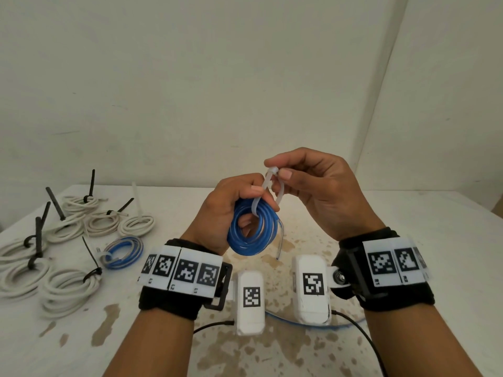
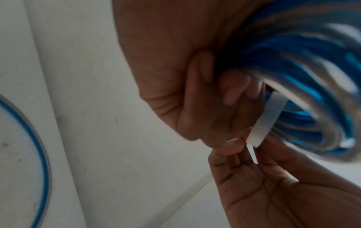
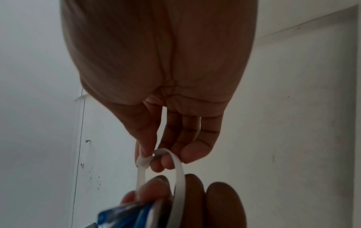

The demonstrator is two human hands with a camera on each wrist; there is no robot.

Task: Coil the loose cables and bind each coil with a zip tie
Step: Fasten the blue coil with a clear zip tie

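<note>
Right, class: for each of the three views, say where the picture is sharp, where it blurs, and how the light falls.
Head view: evenly lit, sharp on the blue coiled cable and white plastic zip tie. Left wrist view: left hand and cable smeared, very close to the lens. Right wrist view: dim, right hand dark against the pale wall, foreground soft.

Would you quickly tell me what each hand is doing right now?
Left hand: grips the blue cable coil.
Right hand: pinches the white zip tie.

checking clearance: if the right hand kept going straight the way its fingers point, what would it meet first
Probably the left hand gripping the blue cable coil: the right hand points left, pinching the white zip tie. Depth between them is unclear.
</note>
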